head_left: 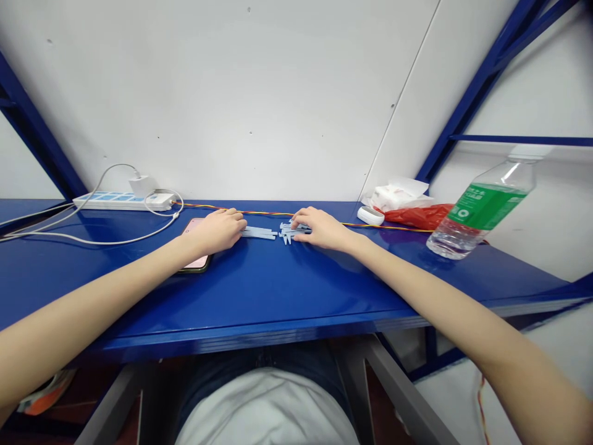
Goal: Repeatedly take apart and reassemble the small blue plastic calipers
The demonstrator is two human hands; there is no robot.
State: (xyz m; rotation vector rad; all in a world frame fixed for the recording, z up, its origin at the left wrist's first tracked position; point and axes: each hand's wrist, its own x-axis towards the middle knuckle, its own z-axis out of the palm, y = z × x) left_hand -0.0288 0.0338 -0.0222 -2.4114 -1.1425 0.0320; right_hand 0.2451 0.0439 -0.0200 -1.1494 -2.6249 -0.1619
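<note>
Light grey-blue plastic strips (259,233) lie flat on the blue table, their left ends under the fingers of my left hand (220,230). That hand is closed at the strips and partly covers a phone (199,262). To the right, a small bunch of light grey-blue plastic calipers (287,232) shows its pointed jaws, close to the strips' right ends. My right hand (319,228) has its curled fingers and thumb around the calipers, whose right ends are hidden beneath it. Whether strips and calipers are joined, I cannot tell.
A power strip (115,200) with a charger (142,185) and white cable (115,241) stands at back left. Twisted wires (269,213) run along the back. At right are a white device (370,215), tissues (398,194), a red bag (417,216) and a water bottle (482,207).
</note>
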